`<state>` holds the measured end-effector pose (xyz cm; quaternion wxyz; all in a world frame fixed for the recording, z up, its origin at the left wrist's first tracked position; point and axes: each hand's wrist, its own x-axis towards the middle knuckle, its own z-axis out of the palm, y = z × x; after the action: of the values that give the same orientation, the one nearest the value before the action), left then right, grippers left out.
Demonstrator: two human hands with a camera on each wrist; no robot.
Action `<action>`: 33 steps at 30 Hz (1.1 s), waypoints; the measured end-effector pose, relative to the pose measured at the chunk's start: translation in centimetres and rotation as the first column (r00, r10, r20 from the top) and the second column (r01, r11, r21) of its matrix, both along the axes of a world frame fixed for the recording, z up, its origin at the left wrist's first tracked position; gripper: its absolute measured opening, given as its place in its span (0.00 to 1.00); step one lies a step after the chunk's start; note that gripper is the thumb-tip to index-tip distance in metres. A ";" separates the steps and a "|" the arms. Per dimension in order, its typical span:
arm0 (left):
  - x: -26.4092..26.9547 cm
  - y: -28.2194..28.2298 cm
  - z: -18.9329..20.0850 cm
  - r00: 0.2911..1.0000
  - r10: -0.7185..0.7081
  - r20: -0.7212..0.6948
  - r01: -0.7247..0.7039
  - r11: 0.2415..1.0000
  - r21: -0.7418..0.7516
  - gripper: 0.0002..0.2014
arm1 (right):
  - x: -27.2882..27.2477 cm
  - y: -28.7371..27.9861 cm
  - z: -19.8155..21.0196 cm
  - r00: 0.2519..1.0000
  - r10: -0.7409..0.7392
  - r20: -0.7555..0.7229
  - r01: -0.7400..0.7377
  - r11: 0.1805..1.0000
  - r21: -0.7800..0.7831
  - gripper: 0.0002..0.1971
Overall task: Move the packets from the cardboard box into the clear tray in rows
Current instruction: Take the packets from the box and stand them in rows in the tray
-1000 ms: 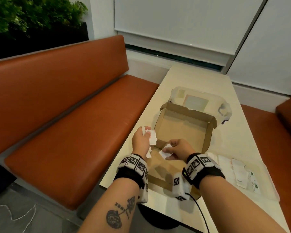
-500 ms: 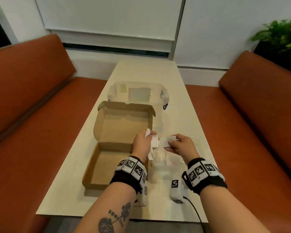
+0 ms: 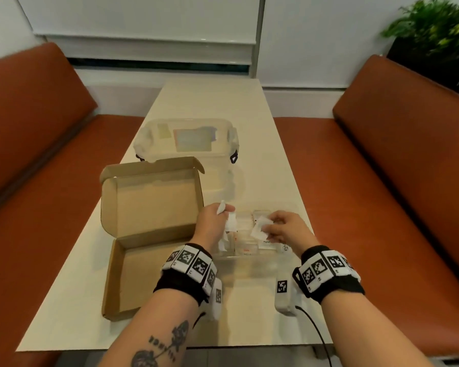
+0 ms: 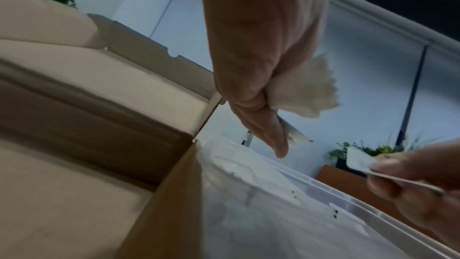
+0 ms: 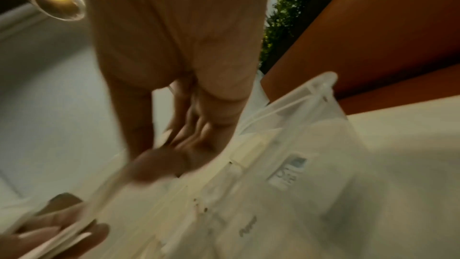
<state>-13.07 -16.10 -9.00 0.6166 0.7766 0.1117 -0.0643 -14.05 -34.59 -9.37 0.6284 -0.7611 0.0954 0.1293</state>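
Packets point(image 3: 245, 235) lie in rows inside the clear tray point(image 3: 252, 258), directly below both sets of fingers. The left hand point(image 3: 214, 223) hovers over the tray's left end, its fingers point(image 4: 259, 117) curled round a bunch of white packets point(image 4: 306, 94) that stick out above and below the fist. Just to its right, the right hand point(image 3: 286, 229) pinches a single white packet point(image 3: 261, 227) between thumb and fingertips, held above the tray's middle. Left of the left fingers, touching the tray's side, sits the open cardboard box point(image 3: 146, 234) on the tabletop point(image 3: 210, 102), its lid tipped back. Beyond both hands stands a lidded clear storage bin point(image 3: 188, 139).
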 end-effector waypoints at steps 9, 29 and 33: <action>-0.2 1.7 2.0 0.998 0.049 0.031 -0.046 0.994 -0.097 0.13 | -2.0 5.6 0.8 0.867 0.460 -0.192 -0.459 0.887 0.054 0.04; -1.5 5.9 4.1 0.988 0.142 0.064 -0.128 0.974 -0.186 0.13 | -2.5 12.5 -0.7 0.798 0.575 -0.182 -0.601 0.781 -0.170 0.10; -1.5 5.0 4.0 0.985 0.155 0.078 -0.137 0.970 -0.202 0.12 | -1.4 9.4 1.3 0.933 0.356 0.044 -0.353 0.934 -0.061 0.02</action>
<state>-14.57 -11.05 -5.01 0.6975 0.7042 0.1328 0.0071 -15.45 -25.20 -8.12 0.5773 -0.7850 -0.0573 0.2173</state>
